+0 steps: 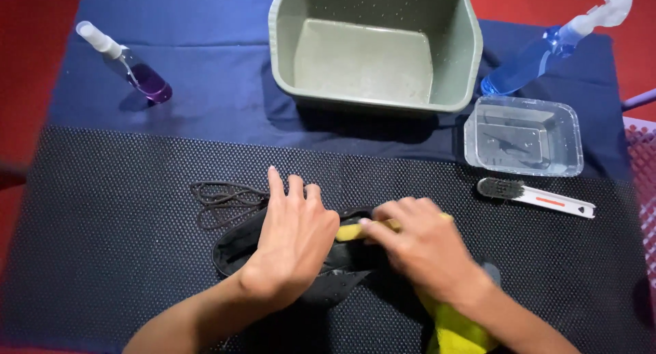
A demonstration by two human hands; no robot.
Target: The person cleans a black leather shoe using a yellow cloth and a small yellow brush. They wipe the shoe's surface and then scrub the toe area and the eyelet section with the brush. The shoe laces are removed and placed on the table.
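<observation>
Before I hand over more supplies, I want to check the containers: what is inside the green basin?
The green basin shows only a bare bottom speckled with what look like droplets or flecks; no object lies in it. Its near wall hides the strip of floor just behind it.

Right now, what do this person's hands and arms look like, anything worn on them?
Both are bare. The left hand and right hand wear no gloves, and no rings, watch or bracelets show. The forearms run uncovered to the bottom edge of the picture, with no sleeve or cuff in sight. Fingernails are short and unpainted as far as can be seen.
</observation>
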